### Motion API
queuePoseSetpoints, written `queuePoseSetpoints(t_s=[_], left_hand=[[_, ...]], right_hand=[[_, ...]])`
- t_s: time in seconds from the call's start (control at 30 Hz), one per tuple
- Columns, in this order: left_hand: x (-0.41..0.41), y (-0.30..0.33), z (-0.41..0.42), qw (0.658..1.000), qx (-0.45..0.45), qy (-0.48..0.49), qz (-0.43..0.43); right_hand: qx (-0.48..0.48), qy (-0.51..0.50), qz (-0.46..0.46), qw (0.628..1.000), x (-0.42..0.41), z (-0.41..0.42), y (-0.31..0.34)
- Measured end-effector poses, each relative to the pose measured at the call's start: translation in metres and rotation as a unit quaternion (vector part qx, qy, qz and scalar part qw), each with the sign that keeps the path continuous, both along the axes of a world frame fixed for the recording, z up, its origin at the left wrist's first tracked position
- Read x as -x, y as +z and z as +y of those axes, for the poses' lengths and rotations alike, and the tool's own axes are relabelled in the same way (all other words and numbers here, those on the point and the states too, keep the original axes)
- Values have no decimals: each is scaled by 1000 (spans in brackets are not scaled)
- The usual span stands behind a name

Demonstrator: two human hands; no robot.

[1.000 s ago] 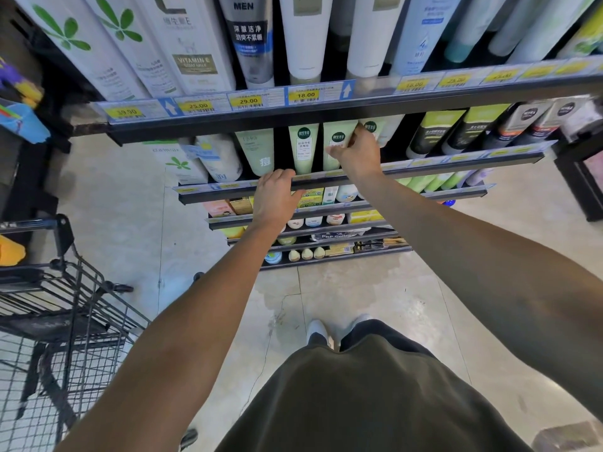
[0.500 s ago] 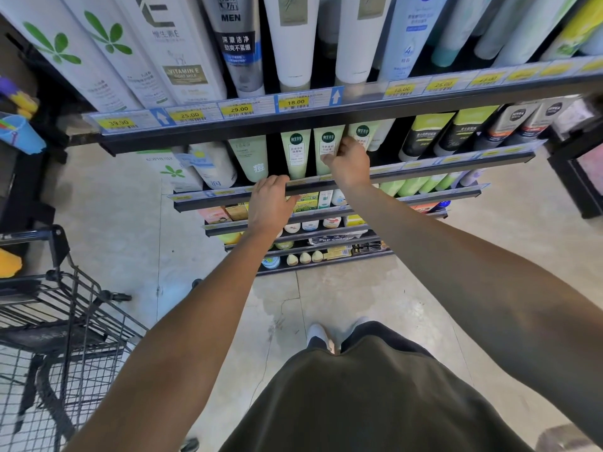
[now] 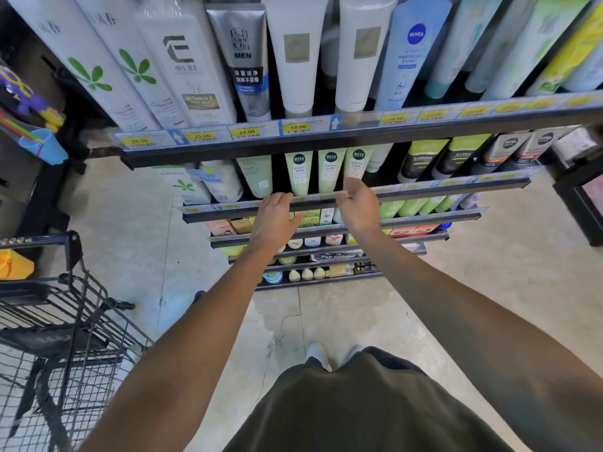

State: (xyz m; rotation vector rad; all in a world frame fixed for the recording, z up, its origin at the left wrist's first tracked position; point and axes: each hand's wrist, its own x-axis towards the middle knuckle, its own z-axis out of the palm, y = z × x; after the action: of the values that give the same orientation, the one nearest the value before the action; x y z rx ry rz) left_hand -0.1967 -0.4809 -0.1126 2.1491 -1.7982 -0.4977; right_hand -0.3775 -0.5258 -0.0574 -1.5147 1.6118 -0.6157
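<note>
Pale stone floor point(image 3: 326, 321), black shop shelves point(image 3: 424, 185). My left hand point(image 3: 272, 221) rests loose-fingered on the rail. My right hand point(image 3: 359, 205), fingers straight, holds nothing at the foot of the green tube point(image 3: 357, 161), below the 18.00 tag point(image 3: 297, 127), the NIVEA tube point(image 3: 411, 53) and the MEN tube point(image 3: 244, 60).

Three tubes point(image 3: 331, 171) stand side by side on the shelf point(image 3: 456, 184), a cart point(image 3: 75, 324) well to their left.

Above the black metal shelf rail with yellow price labels point(image 3: 359, 140), the tall white plastic tubes point(image 3: 295, 60) are cut off by the top edge. At its right end the prices are blurred. Below it, the right hand point(image 3: 357, 207) hides the cap of one pale green tube point(image 3: 357, 163); its grip is unclear.
</note>
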Motion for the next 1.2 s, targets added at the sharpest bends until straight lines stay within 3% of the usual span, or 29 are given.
queuePoseSetpoints(t_s=[0.13,0.27,0.47,0.63,0.9,1.03,1.2], left_hand=[[6,16,26,999,23,25,15],[11,28,66,997,26,78,-4],[23,45,145,981,24,184,-56],[33,53,218,958,17,279,-58],[45,49,344,902,-3,426,-72],[42,44,405,862,-39,502,-55],[29,42,480,811,-23,582,-54]], right_hand=[[26,65,54,996,18,21,2],[78,203,111,970,24,40,4],[212,395,177,876,12,85,12],[232,493,184,818,-6,122,11],[213,622,159,737,-47,203,-8],[220,678,145,687,-79,249,-9],[224,733,134,628,-135,305,-7]])
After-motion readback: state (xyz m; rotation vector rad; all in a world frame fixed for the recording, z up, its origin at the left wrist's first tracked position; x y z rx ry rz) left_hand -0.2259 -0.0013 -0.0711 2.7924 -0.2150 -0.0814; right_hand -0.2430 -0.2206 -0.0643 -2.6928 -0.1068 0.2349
